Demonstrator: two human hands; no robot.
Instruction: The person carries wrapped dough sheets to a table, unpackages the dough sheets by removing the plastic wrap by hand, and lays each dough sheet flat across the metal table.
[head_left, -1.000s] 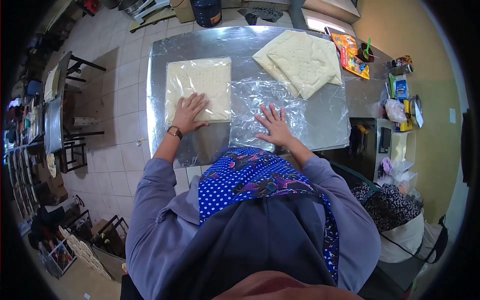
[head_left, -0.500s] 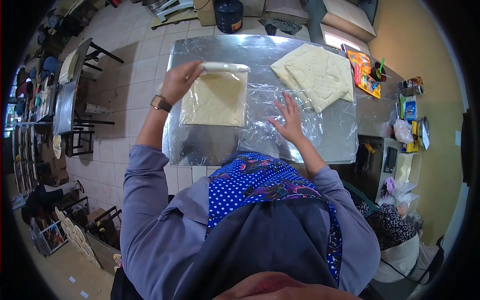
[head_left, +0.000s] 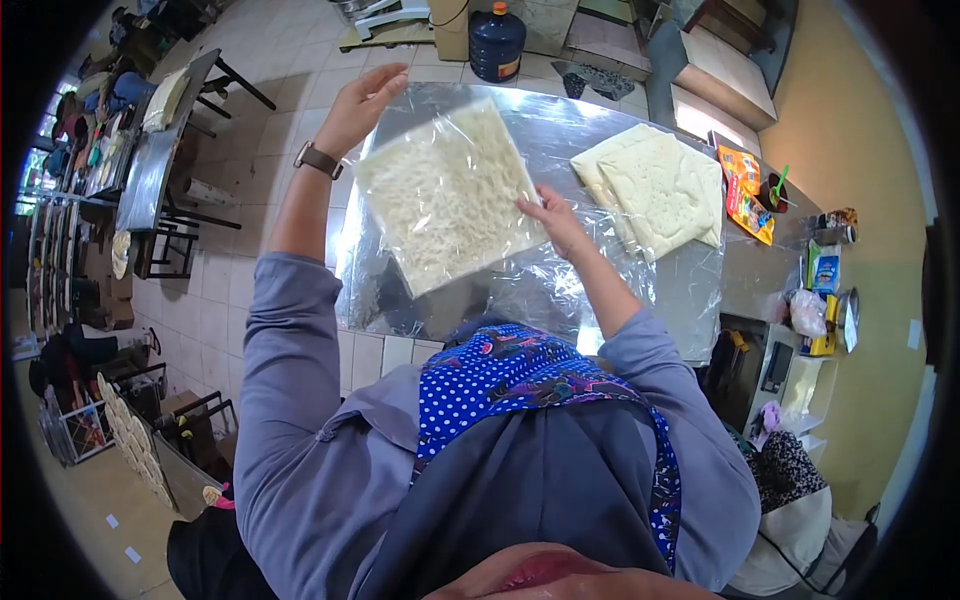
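Note:
A square, pale yellow slab wrapped in clear plastic (head_left: 450, 205), which looks like dough, is tilted above the metal table (head_left: 380, 300). Its visible face is bubbly and uneven. My right hand (head_left: 557, 225) pinches the slab's right edge, thumb and fingers closed on the wrap. Beyond the upper left edge, my left hand (head_left: 365, 108) is raised with fingers stretched out, and I see nothing in it. A watch (head_left: 320, 160) is on my left wrist. To the right, pale folded dough-like sheets (head_left: 665, 190) lie stacked on the table.
Loose clear plastic film covers much of the tabletop. Orange packets (head_left: 745, 195) and a dark cup with a green utensil (head_left: 772, 192) stand on the right-hand counter. A dark blue water jug (head_left: 497, 45) is on the floor behind the table. Another table (head_left: 150, 190) stands far left.
The wrapped slab has left the tabletop and is now tilted in my right hand. My left hand has let go of the rolled wrap edge and moved up.

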